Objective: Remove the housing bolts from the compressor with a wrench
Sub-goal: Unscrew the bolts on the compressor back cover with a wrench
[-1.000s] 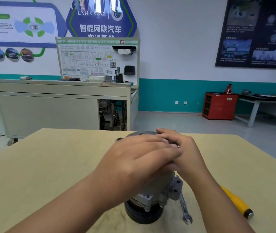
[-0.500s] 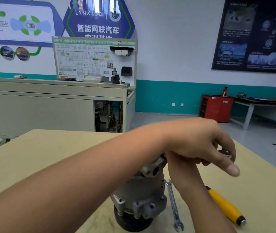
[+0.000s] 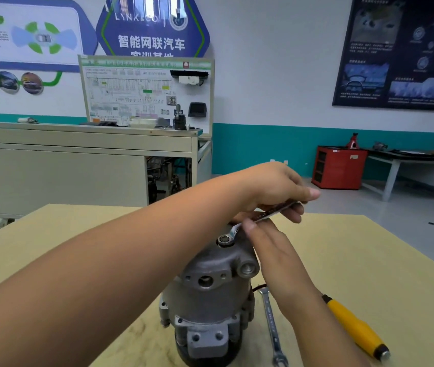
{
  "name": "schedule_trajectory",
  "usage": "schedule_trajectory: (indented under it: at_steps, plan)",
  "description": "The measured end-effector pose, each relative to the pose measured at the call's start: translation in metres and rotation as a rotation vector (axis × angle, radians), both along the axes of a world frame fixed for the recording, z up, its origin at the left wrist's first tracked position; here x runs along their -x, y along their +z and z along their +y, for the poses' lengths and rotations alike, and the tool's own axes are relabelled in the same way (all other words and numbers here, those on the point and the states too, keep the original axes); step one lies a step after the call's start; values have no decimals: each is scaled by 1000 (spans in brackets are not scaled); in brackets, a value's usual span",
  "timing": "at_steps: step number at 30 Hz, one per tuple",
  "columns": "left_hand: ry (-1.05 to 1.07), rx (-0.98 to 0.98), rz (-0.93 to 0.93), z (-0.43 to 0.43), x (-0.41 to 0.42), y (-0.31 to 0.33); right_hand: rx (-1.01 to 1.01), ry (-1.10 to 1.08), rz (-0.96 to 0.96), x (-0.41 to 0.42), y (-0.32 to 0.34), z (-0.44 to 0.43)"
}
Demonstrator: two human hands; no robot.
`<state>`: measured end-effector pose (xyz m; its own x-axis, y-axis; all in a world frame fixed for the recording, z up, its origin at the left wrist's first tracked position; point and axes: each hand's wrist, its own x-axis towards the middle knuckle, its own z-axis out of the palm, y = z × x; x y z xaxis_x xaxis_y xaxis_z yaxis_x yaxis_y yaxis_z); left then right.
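The grey metal compressor [image 3: 210, 287] stands upright on its black pulley at the table's near middle. A housing bolt [image 3: 224, 239] sits on its top rim, with the ring end of a steel wrench [image 3: 266, 214] set over it. The wrench handle slants up to the right. My left hand [image 3: 274, 189] reaches across from the left and grips that handle, thumb pointing right. My right hand [image 3: 271, 247] lies flat against the compressor's top right side, fingertips touching the wrench near its head.
A second combination wrench [image 3: 272, 329] lies on the beige table [image 3: 369, 260] just right of the compressor. A yellow-handled tool [image 3: 353, 324] lies further right under my right forearm. A training bench and a red cabinet stand beyond the table.
My left hand left the compressor top and swung out to the right, and it now grips the wrench handle. The wrench's ring end now shows on the top bolt. My right hand stayed on the compressor.
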<state>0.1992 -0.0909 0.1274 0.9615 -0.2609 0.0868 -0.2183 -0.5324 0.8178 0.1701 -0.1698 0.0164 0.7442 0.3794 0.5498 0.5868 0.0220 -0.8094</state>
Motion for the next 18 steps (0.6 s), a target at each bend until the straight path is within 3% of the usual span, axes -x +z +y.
schedule_trajectory:
  at_steps: [8, 13, 18]
  plan:
    - [268, 278, 109, 28, 0, -6, 13, -36, -50, 13, -4, -3]
    - [478, 468, 63, 64, 8, -15, 130, -169, -143, 19, -11, -9]
    - [590, 759, 20, 94, 33, -25, 123, -200, -136, 21, -17, -14]
